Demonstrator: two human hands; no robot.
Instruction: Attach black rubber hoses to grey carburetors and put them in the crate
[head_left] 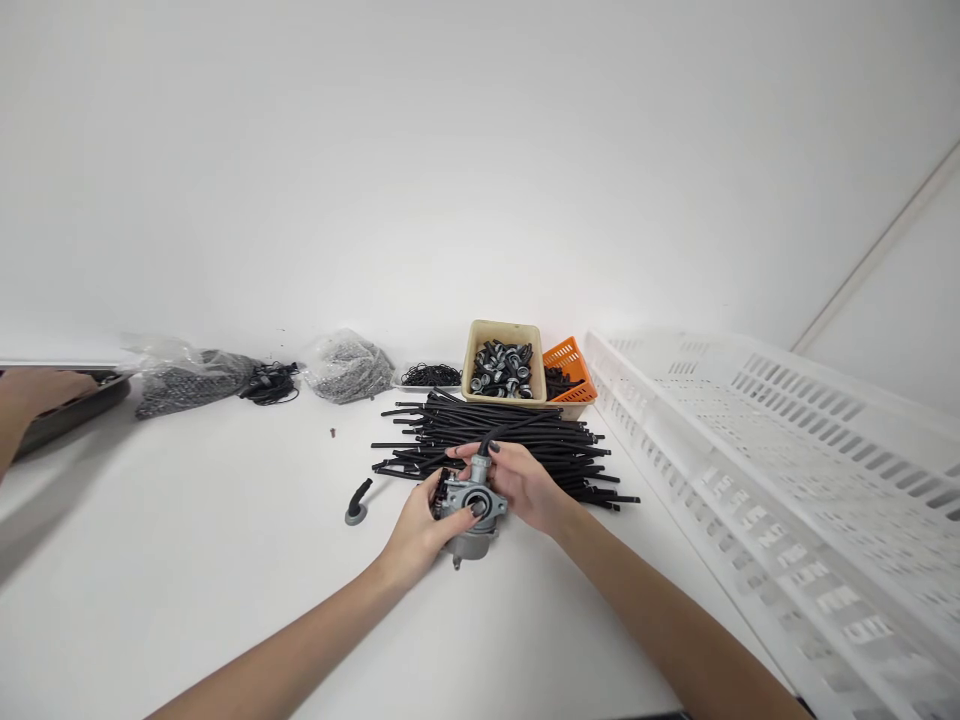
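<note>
A grey metal carburetor (474, 540) is held over the white table, its round bore facing me. My left hand (424, 525) grips its left side, the thumb lying across the front by the bore. At the top, the fingers of my right hand (525, 485) pinch a black rubber piece (487, 440) seated on the grey neck. Behind both hands lies a pile of black hoses (427, 425). A small black elbow with a grey cap (355, 514) rests on the table to the left.
Behind the hoses stand a cream bin (478, 332) of caps and an orange basket (568, 350). A white crate (720, 480) fills the right. Plastic bags (349, 368) and black rings (431, 374) sit at the back. Another person's hand (45, 388) is over a dark tray (82, 410) at far left.
</note>
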